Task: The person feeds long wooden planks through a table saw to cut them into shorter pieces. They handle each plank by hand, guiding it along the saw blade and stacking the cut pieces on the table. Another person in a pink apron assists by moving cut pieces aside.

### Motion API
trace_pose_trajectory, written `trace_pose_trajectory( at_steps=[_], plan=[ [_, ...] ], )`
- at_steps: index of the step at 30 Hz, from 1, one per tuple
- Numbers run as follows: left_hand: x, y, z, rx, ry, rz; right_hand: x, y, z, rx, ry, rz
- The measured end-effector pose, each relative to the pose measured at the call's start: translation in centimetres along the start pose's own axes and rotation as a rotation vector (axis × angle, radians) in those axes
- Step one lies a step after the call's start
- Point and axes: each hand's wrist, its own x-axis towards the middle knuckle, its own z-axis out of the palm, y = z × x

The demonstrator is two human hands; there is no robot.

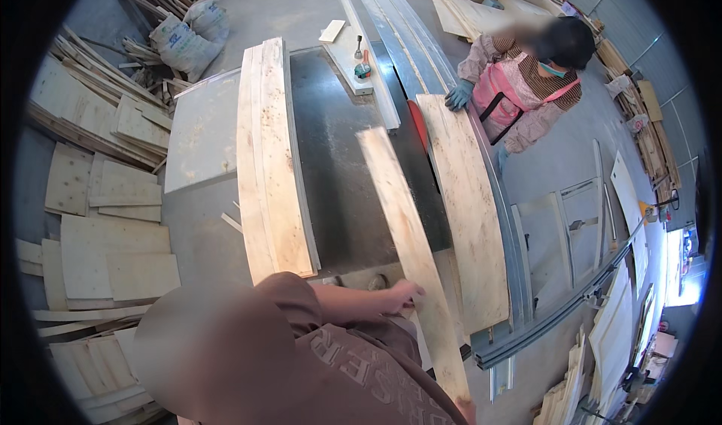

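Note:
A long, narrow wooden plank [410,233] slants across the near right part of the dark saw table [338,192]. My left hand [406,295] is closed at the plank's left edge, with my forearm reaching in from the left. At the near end of the same plank, by the lower edge of the view, my right hand [465,411] grips it; most of that hand is out of sight. To the plank's right lies a wide wooden board [468,214]. A co-worker's gloved hand [459,95] rests on that board's far end.
A red blade guard [418,125] stands between the table and the wide board. Stacked long boards [271,162] lie along the table's left side. A drill [362,67] sits on the long fence piece. A co-worker [519,86] stands at the right. Plywood pieces [113,252] lie at left.

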Motion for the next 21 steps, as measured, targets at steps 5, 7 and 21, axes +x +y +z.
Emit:
trace_pose_trajectory(
  at_steps=[5,7,21],
  plan=[
    [-3.7,12.8,-9.3,-0.192,0.308,0.394,11.2,-5.4,12.7,0.009,-0.235,-0.057],
    [-5.6,17.6,-12.5,-0.154,0.523,0.655,14.7,-8.6,23.0,-0.042,-0.298,-0.236],
    [-23.4,2.7,-16.9,0.638,1.176,0.984,14.7,-6.6,51.7,-0.311,-0.462,0.151]
  ],
)
